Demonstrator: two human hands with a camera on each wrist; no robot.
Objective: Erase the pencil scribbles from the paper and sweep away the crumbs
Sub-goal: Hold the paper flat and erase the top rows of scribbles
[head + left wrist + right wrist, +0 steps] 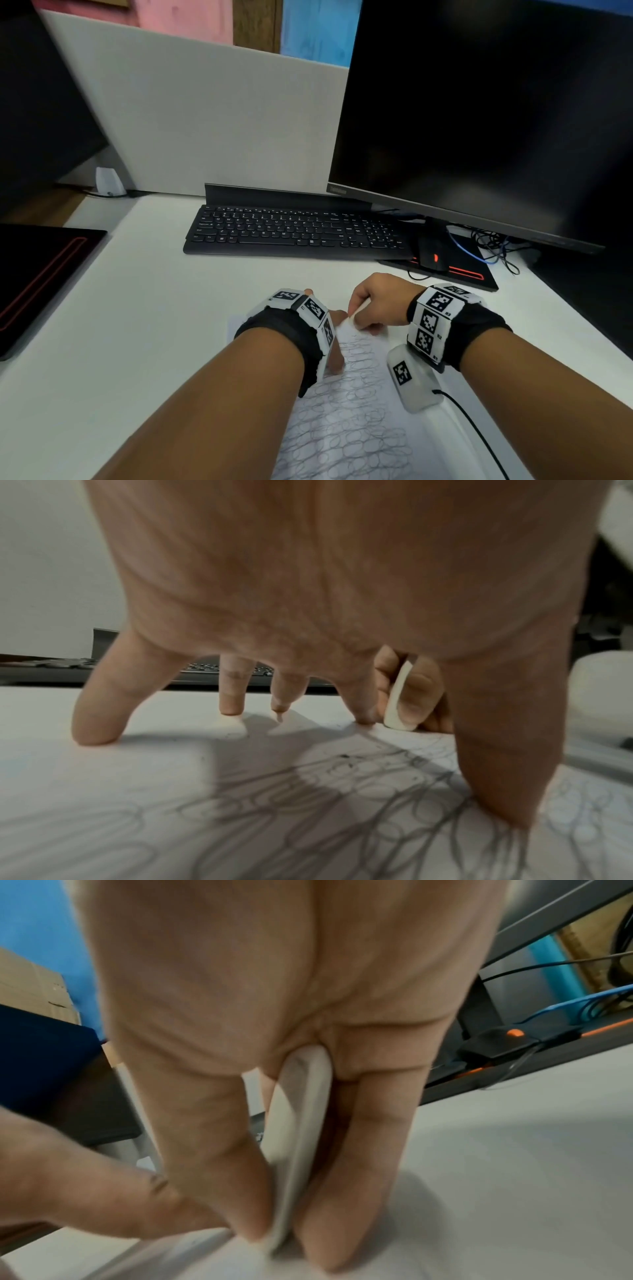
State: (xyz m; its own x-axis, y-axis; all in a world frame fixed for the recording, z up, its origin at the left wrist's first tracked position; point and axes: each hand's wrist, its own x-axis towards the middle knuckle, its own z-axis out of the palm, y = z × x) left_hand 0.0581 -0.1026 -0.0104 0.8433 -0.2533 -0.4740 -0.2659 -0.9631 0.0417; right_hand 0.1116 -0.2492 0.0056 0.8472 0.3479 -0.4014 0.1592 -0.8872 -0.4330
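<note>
paper [346,421]: lying nearest on the desk [154,325], loops covering it.
eraser [397,696]: touching the far edge.
right hand [376,305]: pinching the eraser.
left hand [308,588]: fingers spread, pinning the sheet.
step: erasing is just starting; next, firm strokes nearward.

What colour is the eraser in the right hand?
White; the eraser, pinched by the right hand, shows best in the left wrist view.

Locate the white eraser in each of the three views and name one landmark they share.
Head: the flat white eraser sits centre, pinched by the right hand.
Left wrist: right of centre, behind the fingers.
Right wrist: centre, between fingers.
Shared landmark: black keyboard.
</note>
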